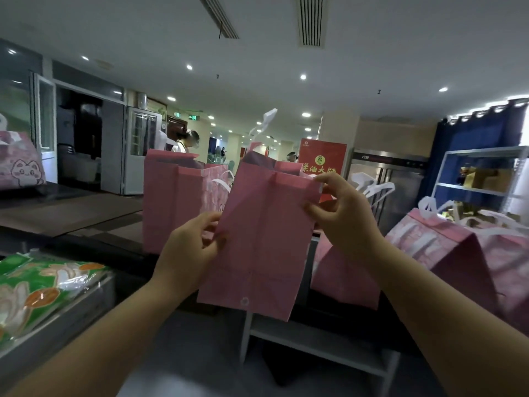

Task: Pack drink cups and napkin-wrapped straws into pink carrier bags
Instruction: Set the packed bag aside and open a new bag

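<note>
Pink carrier bag [259,242]: you hold it folded flat and upright at centre frame, bottom flap toward you, its white handle [264,121] sticking up above.
Far left: a pink bag with a cat print [20,164] sits at the left edge; below it, a green printed plastic pack [37,287] lies in the lower left.
Left hand [189,250]: your thumb and fingers pinch the bag's left edge at mid-height.
Behind the bag: an opened pink bag [171,202] stands upright left of centre, partly hidden by the one you hold.
Right hand [343,216]: your fingertips pinch the bag's upper right corner.
Right side: more pink bags [446,247] with white handles crowd the lower right; a red sign [323,159] and a metal shelf [483,173] stand further back.
</note>
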### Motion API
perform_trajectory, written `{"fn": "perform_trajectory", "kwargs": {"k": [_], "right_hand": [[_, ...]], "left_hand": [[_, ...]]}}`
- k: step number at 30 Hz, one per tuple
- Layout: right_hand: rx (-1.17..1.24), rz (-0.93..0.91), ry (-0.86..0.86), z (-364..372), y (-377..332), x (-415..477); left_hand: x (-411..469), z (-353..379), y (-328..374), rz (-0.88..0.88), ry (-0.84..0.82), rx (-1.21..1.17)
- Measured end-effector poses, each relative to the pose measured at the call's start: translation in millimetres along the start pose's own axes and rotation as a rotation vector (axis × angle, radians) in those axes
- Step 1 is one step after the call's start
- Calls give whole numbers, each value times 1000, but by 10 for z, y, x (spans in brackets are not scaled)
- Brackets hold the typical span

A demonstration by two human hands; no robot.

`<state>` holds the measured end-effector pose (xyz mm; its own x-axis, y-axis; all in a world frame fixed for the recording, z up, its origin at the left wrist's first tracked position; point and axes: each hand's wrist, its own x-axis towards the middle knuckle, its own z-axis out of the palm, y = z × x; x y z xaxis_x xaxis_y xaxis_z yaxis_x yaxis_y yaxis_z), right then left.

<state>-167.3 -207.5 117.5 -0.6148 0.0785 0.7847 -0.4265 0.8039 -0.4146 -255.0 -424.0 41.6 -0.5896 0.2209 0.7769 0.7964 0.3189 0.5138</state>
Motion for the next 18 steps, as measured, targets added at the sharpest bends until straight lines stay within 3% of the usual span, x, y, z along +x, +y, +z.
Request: {"fn": "perform_trajectory", "kwargs": {"k": [8,14,18], "right_hand": [[154,53,-56,-646,-365,-966],[316,155,-125,-1232,-569,-1804],[279,240,-93,-1617,-567,-2337]], "left_hand": [[-935,-308,804,106,51,80],[-1641,-333,1473,183,-41,88],[-2042,-116,1846,183,-120,77]]}}
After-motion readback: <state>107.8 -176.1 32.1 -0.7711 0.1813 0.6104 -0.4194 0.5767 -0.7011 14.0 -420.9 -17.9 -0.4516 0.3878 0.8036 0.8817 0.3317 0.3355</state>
